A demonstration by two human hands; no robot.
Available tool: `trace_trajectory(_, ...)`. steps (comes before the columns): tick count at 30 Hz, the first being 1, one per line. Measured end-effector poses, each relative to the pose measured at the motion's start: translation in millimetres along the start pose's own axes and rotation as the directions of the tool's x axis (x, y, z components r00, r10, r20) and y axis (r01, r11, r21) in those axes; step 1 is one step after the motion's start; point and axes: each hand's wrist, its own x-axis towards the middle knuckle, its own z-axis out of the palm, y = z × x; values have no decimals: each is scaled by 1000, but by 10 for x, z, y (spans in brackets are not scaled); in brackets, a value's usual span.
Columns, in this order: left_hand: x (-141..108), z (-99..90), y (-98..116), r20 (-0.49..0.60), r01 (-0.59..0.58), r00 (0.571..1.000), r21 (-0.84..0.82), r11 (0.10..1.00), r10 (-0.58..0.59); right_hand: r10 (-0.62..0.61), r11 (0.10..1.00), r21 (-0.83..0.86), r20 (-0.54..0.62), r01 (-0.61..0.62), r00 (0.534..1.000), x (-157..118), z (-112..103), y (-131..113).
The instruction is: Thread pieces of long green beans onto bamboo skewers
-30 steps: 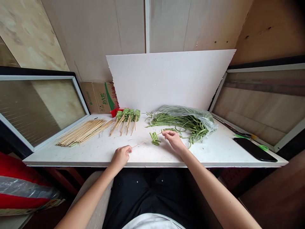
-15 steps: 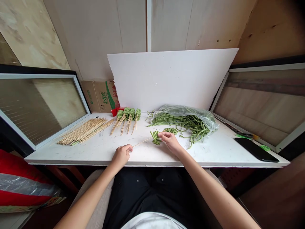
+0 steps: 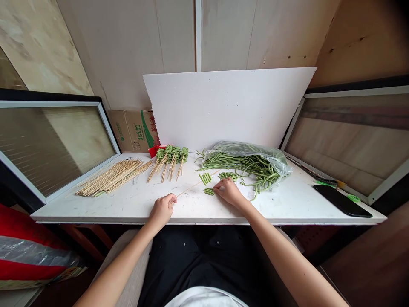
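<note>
My left hand point(image 3: 162, 210) is closed in a pinch round the near end of a thin bamboo skewer point(image 3: 189, 189). The skewer slants up to the right, and a row of cut green bean pieces point(image 3: 205, 178) sits across it near its far end. Below that row, my right hand point(image 3: 228, 191) is down at the tabletop with its fingers drawn together. Its fingertips are at the right end of a few loose bean pieces point(image 3: 208, 191); what they pinch is hidden. Just behind the right hand lies a small pile of cut bean pieces point(image 3: 228, 175).
Long green beans point(image 3: 236, 162) spill from a clear plastic bag point(image 3: 271, 155) at back right. Bare skewers point(image 3: 111, 177) lie at left, beside finished bean skewers point(image 3: 172, 154) by a red container point(image 3: 153, 151). A black phone point(image 3: 341, 200) lies at right. A white board point(image 3: 223, 106) stands behind.
My right hand has moved off the row of bean pieces on the skewer and down to the loose pieces below it. The left hand keeps its hold on the skewer.
</note>
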Motion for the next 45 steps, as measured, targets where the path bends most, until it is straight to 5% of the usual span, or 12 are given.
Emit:
trace_trajectory(7, -4, -13, 20, 8, -3, 1000, 21, 1000, 3, 185, 917, 380, -137, -121, 973, 48, -83, 120)
trace_trajectory(13, -8, -10, 16, 8, -3, 1000, 13, 1000, 3, 350, 621, 742, 27, -254, 936, 45, -191, 112)
trace_trajectory(19, -5, -18, 33, 22, -5, 1000, 37, 999, 5, 302, 317, 910, 168, -265, 938, 48, -208, 100)
trace_trajectory(26, -6, -27, 58, 27, 2, 1000, 79, 997, -4, 323, 380, 886, 142, -266, 935, 53, -228, 75)
trace_trajectory(45, -5, -10, 30, 25, -23, 999, 83, 996, 21, 314, 365, 888, 166, -280, 935, 30, -219, 97)
